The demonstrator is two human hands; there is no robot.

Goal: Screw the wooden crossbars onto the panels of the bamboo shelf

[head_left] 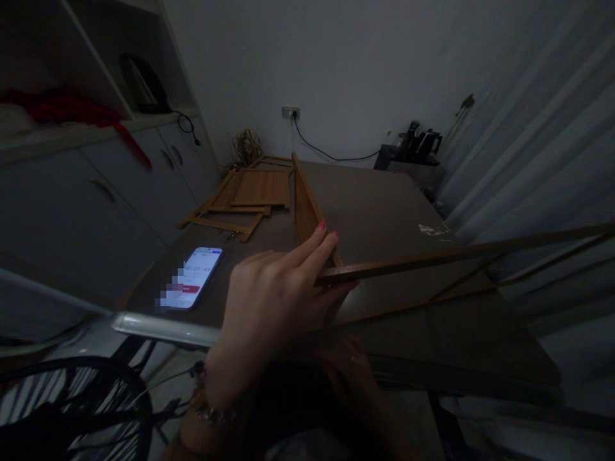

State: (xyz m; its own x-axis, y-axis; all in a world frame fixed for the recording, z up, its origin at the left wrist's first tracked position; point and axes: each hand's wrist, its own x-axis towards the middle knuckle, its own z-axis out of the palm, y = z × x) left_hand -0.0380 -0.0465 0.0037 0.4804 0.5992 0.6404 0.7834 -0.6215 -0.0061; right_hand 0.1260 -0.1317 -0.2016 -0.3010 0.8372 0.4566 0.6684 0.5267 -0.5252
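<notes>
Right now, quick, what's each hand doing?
Left hand: closed, holding the wooden frame at a corner.
Right hand: too dim to tell if open or closed.

The table [365, 205] is showing a matt, smooth-looking top, with a ragged patch [432, 230] interrupting that finish toward the right edge. Along the near left edge, a trim strip [163, 326] is gleaming like polished metal. Near that corner, the phone [199, 272] is presenting a smooth, glassy face. Toward the far left corner, stacked panels [262, 187] are displaying smooth, low-sheen wood, and a dry bundle [246, 146] is looking rough and fibrous. The upright panel [303, 211] and the long rail [432, 257] running toward the right edge are both looking wooden and matt.
</notes>
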